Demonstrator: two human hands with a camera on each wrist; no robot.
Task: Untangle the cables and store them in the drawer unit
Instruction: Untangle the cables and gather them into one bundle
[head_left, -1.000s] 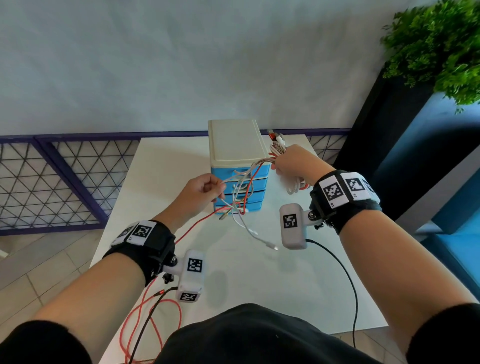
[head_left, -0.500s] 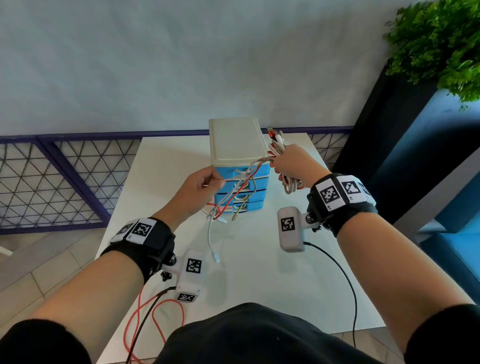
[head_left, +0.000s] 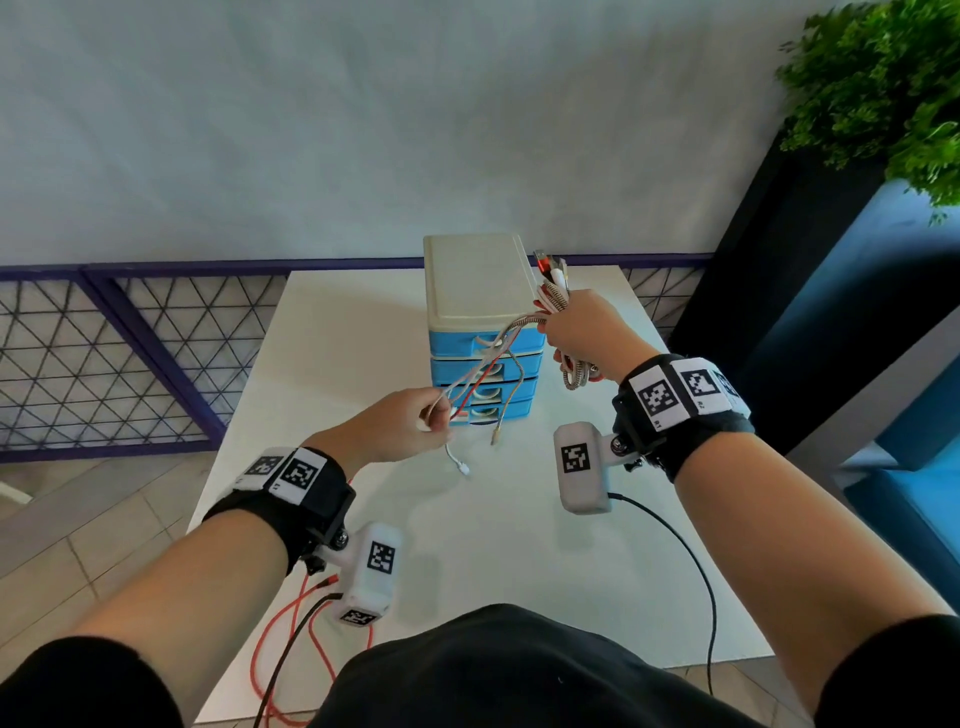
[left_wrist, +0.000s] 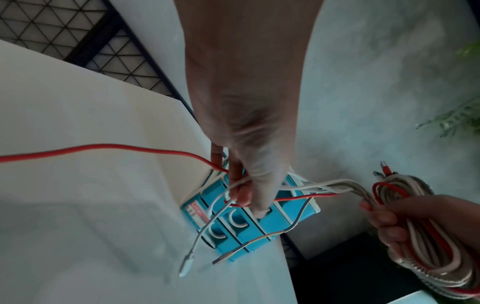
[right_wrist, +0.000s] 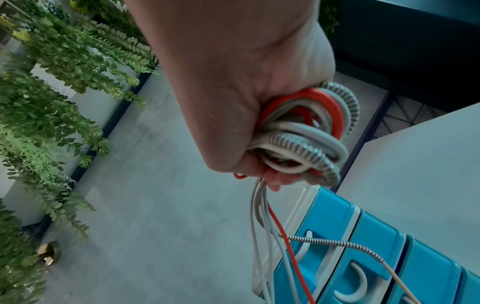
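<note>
A blue drawer unit (head_left: 483, 364) with a cream top stands at the far middle of the white table (head_left: 519, 545), all drawers closed. My right hand (head_left: 582, 327) grips a coiled bundle of cables (right_wrist: 306, 133), red, white and braided, beside the unit's top right. Loose strands run from the bundle (left_wrist: 428, 226) leftward to my left hand (head_left: 415, 421), which pinches white and red strands (left_wrist: 233, 197) in front of the drawers (left_wrist: 249, 222). A white plug end (head_left: 462, 467) and a braided plug end (head_left: 496, 436) dangle above the table.
A red cable (head_left: 275, 649) trails off the table's near left edge. Black leads run from the wrist cameras. A purple lattice fence (head_left: 104, 358) stands behind the table, and a dark planter with green foliage (head_left: 883, 93) at the right.
My left hand has drawn the strands down and toward me, away from the drawer fronts. The dangling white plug end has swung left and hangs shorter. My right hand has stayed put with the bundle.
</note>
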